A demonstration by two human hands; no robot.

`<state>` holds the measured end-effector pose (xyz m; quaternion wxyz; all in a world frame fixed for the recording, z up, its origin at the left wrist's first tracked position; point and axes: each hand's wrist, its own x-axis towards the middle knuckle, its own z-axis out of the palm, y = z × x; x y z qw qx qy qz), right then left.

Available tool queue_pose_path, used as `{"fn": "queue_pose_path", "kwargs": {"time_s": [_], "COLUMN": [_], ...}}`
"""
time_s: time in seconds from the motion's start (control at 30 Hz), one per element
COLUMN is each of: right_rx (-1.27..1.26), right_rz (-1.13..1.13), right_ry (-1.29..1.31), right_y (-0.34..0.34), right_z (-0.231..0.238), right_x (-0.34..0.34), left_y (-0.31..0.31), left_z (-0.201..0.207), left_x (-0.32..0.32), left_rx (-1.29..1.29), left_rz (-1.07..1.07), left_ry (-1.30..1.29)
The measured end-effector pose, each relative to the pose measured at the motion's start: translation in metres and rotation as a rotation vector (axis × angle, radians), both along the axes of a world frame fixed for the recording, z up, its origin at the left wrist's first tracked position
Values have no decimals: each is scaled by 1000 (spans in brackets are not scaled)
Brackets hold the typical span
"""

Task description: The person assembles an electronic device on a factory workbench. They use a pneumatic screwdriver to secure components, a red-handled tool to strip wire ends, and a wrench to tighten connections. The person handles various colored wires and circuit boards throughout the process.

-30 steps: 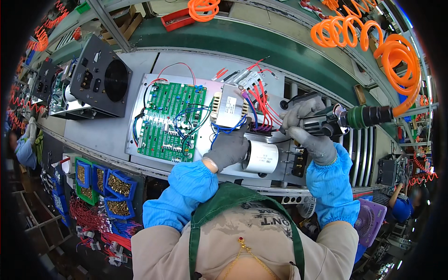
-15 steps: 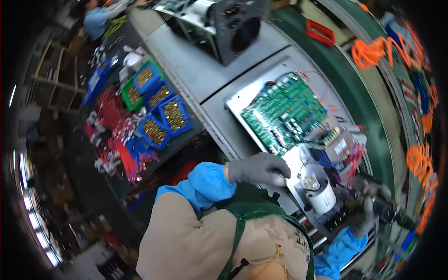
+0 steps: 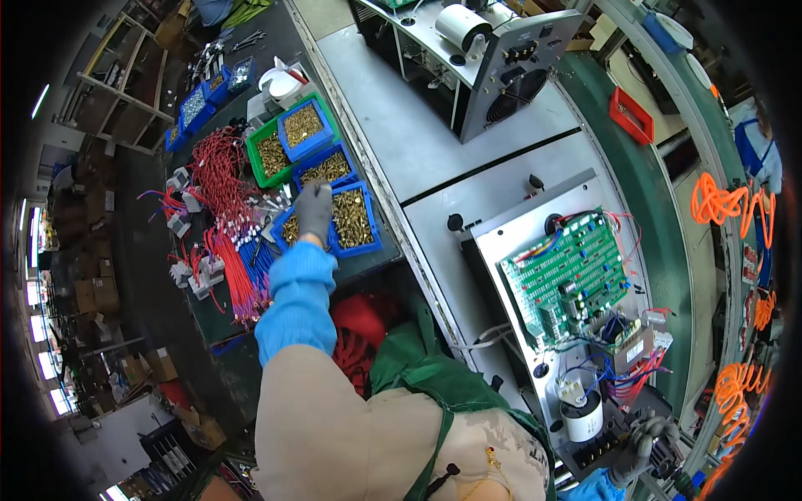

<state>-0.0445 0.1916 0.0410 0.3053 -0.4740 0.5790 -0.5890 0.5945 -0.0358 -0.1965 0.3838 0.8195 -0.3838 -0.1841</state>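
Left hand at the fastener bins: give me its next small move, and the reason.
Probably pinch one brass-coloured fastener and lift it clear. The left hand is at the blue bins that hold them, while the right hand grips a dark tool near the white cylinder. Whether the left fingertips already hold one, I cannot tell.

- Bright windows (image 3: 38, 292) line the far left, below a strip light (image 3: 40, 101).
- An open shelving rack (image 3: 125, 95) stands upper left.
- Dark floor (image 3: 154, 267) lies beside the workbench (image 3: 280, 37).
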Motion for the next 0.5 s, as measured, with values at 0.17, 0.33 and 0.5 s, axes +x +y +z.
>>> {"fn": "queue_pose_path", "kwargs": {"time_s": [0.17, 0.33, 0.5], "right_rx": [62, 66, 58], "right_rz": [-102, -165, -205], "right_ry": [-67, -117, -189], "right_y": [-5, 1, 11], "right_z": [0, -5, -8], "right_x": [2, -5, -20], "left_y": [-72, -90, -73], "left_z": [-33, -30, -44], "left_x": [38, 36, 46], "left_rx": [440, 563, 398], "left_rz": [-124, -168, -58], "left_ry": [-317, -343, -340]}}
